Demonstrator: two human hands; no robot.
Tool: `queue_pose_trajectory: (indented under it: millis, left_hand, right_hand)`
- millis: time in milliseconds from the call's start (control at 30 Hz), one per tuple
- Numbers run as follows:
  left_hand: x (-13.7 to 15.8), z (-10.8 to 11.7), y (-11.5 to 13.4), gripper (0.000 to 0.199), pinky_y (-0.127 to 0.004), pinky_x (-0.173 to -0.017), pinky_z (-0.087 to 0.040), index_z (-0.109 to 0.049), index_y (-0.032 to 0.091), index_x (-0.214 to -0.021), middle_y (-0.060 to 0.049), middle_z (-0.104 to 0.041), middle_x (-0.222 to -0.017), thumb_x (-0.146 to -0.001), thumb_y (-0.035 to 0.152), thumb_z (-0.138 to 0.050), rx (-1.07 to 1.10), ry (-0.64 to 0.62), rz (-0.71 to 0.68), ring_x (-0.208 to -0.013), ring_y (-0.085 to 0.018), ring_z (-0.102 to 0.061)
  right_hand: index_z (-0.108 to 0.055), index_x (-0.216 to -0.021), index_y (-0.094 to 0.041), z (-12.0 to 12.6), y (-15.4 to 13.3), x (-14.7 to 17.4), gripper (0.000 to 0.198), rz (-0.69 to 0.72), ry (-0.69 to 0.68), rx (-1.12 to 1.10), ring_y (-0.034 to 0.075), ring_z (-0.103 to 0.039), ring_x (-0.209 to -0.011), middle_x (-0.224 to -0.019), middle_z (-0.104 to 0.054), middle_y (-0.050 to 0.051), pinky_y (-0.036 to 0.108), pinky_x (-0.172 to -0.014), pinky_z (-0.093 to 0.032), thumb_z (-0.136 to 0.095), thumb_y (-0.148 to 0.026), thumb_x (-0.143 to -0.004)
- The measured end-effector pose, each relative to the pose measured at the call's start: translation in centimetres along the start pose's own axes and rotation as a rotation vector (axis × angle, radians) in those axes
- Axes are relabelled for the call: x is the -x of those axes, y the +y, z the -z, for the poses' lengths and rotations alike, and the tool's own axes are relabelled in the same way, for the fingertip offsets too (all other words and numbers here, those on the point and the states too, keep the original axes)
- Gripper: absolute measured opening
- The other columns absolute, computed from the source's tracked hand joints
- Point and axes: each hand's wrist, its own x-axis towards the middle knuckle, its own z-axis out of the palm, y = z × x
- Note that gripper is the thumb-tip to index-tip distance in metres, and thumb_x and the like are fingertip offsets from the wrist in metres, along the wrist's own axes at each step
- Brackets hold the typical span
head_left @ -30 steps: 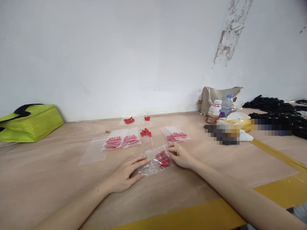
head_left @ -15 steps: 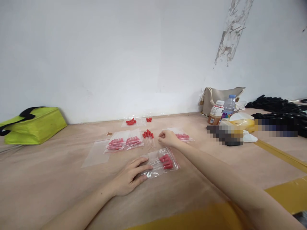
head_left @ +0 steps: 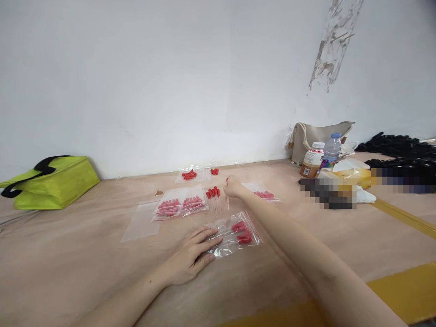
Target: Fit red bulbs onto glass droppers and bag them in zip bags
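My left hand lies flat with its fingers spread, the fingertips resting on a clear zip bag that holds several red-bulbed droppers. Beyond that bag, my right hand is closed around a single dropper; its red bulb peeks out at the fingers and its pale stem points down. Just left of this hand, several loose droppers lie side by side, bulbs away from me. Filled zip bags sit farther left, and another filled bag is partly behind my right wrist.
A flat zip bag lies at the left. Near the wall are a bag with red bulbs and a few loose red bulbs. A lime-green bag stands far left; a drink bottle and a water bottle stand right.
My right hand now has a dropper in its fingers, where none showed before. My left hand stays on the zip bag. The whole view has shifted slightly.
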Motion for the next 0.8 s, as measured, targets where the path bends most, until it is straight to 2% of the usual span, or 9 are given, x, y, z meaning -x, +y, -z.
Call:
queue_pose_trajectory:
  millis: [100,167,267,367,567,800]
  left_hand:
    - [0.1,0.1,0.1,0.040,-0.044,-0.100,-0.028,-0.035,0.032,-0.130,-0.002,-0.035,-0.136,-0.090,0.033,-0.036,-0.012,-0.005,0.010,-0.124,-0.023,-0.030]
    - [0.1,0.1,0.1,0.040,-0.044,-0.101,-0.027,-0.034,0.031,-0.130,-0.002,-0.035,-0.136,-0.090,0.032,-0.036,-0.019,-0.007,0.005,-0.124,-0.023,-0.030]
    - [0.0,0.1,0.1,0.041,-0.044,-0.100,-0.028,-0.033,0.031,-0.131,-0.003,-0.034,-0.136,-0.090,0.031,-0.036,-0.022,-0.006,-0.004,-0.124,-0.024,-0.030]
    - [0.0,0.1,0.0,0.041,-0.044,-0.099,-0.029,-0.033,0.032,-0.131,-0.003,-0.035,-0.135,-0.090,0.030,-0.036,-0.018,0.001,-0.013,-0.123,-0.024,-0.031]
    - [0.0,0.0,0.0,0.041,-0.043,-0.100,-0.029,-0.031,0.032,-0.132,-0.003,-0.035,-0.135,-0.091,0.031,-0.035,-0.024,-0.002,-0.006,-0.123,-0.023,-0.030]
    - [0.0,-0.1,-0.1,0.041,-0.044,-0.099,-0.030,-0.032,0.033,-0.131,-0.002,-0.036,-0.134,-0.090,0.031,-0.036,-0.001,0.020,-0.015,-0.122,-0.025,-0.032]
  right_hand:
    - [-0.028,-0.122,-0.012,2.9,1.3,2.3,0.049,-0.065,0.132,-0.051,0.015,-0.055,-0.065,-0.078,-0.054,0.006,0.027,-0.058,-0.043,-0.037,-0.015,-0.074]
    - [-0.021,-0.125,-0.017,4.6,2.6,4.9,0.050,-0.119,0.227,-0.274,0.012,-0.051,-0.051,-0.072,-0.049,0.000,0.024,-0.048,-0.041,-0.034,-0.020,-0.077]
    - [-0.026,-0.120,-0.020,5.8,4.2,9.2,0.049,-0.155,0.322,-0.445,0.008,-0.047,-0.047,-0.074,-0.044,-0.003,0.021,-0.043,-0.039,-0.042,-0.025,-0.074]
    - [-0.030,-0.115,-0.021,5.6,4.9,12.1,0.046,-0.169,0.319,-0.543,0.007,-0.045,-0.047,-0.075,-0.044,-0.004,0.020,-0.041,-0.038,-0.046,-0.029,-0.072]
    - [-0.027,-0.111,-0.023,4.4,4.2,13.0,0.047,-0.179,0.282,-0.718,0.007,-0.047,-0.050,-0.079,-0.044,-0.003,0.021,-0.043,-0.042,-0.051,-0.034,-0.071]
    - [-0.028,-0.109,-0.023,3.9,3.9,13.4,0.049,-0.202,0.216,-0.751,0.010,-0.051,-0.051,-0.077,-0.046,-0.002,0.025,-0.045,-0.046,-0.054,-0.034,-0.070]
